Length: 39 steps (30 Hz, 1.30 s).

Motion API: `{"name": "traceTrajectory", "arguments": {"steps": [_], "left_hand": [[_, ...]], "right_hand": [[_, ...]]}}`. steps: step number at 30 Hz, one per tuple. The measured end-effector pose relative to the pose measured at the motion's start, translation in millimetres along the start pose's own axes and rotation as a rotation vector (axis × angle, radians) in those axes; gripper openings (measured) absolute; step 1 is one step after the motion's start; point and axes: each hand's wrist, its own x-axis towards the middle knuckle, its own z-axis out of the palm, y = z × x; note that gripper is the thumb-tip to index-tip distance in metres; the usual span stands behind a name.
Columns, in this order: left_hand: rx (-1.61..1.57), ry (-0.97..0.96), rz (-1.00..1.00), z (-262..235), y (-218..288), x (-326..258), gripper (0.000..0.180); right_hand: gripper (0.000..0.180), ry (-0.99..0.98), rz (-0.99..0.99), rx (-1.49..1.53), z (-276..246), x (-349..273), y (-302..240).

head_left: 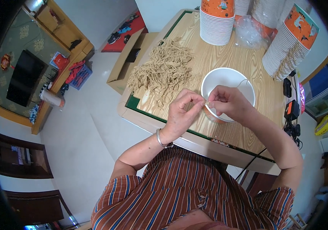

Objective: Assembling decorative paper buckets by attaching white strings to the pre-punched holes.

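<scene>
A white paper bucket [251,89] with an orange outside stands upright near the table's front edge. At its near left rim my left hand [183,111] pinches thumb and forefinger together. My right hand [231,102] reaches over the bucket's mouth, its fingertips closed and meeting the left ones. Between them shows a tiny tan bit of string [207,104], mostly hidden by the fingers. A thin strand curves up inside the bucket's far right side. Left of the bucket lies a loose heap of tan strings [164,67].
Nested paper buckets [217,30] stand at the back; another stack [286,50], with tan cords along its side, leans at the right. Near them are a clear plastic bag [250,32] and black adapters [292,111]. A cardboard box [123,65] sits beyond the table's left edge.
</scene>
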Motion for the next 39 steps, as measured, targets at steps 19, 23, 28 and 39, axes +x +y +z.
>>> {"name": "traceTrajectory", "arguments": {"steps": [19, 23, 28, 39], "left_hand": [[0.337, -0.013, 0.428, 7, 5, -16, 0.021], [0.337, -0.014, 0.463, 10, 6, -15, 0.021], [0.318, -0.003, 0.442, 12, 2, -17, 0.02], [0.275, -0.012, 0.391, 12, 3, -18, 0.021]], "right_hand": [[0.01, -0.111, 0.254, 0.095, -4, 4, -10], [0.008, -0.124, 0.23, -0.024, -6, 4, -8], [0.012, -0.079, 0.103, -0.162, -4, 5, -1], [0.006, -0.102, 0.182, -0.097, -2, 7, -12]]}}
